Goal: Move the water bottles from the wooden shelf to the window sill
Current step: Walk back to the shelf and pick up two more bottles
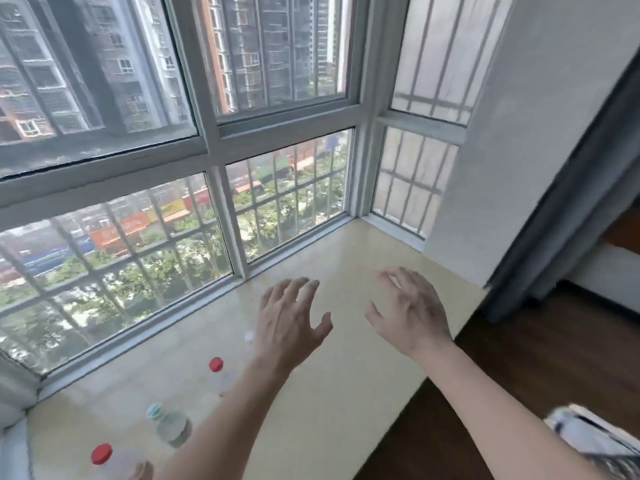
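The window (277, 98) fills the far side, and the pale stone window sill (346, 375) runs below it from the left corner to the right far corner by the wall. A grey curtain (554, 237) hangs at the right, above the dark wooden floor (519, 358). The wooden shelf is not in view.

Both arms reach over the middle of the sill. The left hand (291, 327) and the right hand (412, 313) are spread, fingers apart and slightly bent, holding nothing and near each other.

3 bottles stand upright in a loose row along the sill's left half, between the window edge and the front edge: the near red-capped bottle (104, 459) toward the left corner, then the green-capped bottle (171, 427), then the far red-capped bottle (216, 367), partly hidden by the left forearm. A pale speck beyond it may be a 4th cap; it is too blurred to tell.

With both hands free, the step is probably fetching more bottles. To do it well, draw the left forearm up and clear of the row first, carry 1 bottle per hand by the body, and continue the row into the sill's bare right half, away from the front edge.
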A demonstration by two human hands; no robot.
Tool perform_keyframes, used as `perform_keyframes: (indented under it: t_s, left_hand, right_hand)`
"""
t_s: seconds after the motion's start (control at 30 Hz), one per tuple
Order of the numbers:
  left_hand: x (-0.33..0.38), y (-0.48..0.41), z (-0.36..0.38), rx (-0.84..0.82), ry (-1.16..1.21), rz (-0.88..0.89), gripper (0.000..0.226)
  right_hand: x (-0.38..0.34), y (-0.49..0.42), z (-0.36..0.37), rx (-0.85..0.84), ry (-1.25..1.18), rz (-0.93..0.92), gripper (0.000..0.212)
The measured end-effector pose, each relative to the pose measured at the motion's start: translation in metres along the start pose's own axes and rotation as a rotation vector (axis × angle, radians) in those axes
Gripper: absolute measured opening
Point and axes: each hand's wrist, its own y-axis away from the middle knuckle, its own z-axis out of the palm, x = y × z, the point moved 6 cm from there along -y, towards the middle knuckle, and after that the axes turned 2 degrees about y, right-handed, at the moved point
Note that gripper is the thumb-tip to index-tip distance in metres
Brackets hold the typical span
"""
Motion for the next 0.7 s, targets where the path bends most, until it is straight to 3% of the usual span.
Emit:
perform_keyframes:
  t_s: [0.27, 0.53, 0.7]
  left_hand:
    - [0.139, -0.016, 0.043, -0.092, 0.139, 0.3, 0.061]
    - [0.247, -0.036, 0.084, -0.125, 0.197, 0.49, 0.06]
    - [0.314, -0.065, 0.123, -0.146, 0.217, 0.573, 0.057]
  right_hand:
    - [0.124, 0.085, -0.05, 0.065, 0.116, 0.325, 0.053]
    - [0.211, 0.13, -0.075, 0.203, 0.162, 0.464, 0.046]
    - [0.284, 0.137, -0.065, 0.205, 0.162, 0.541, 0.046]
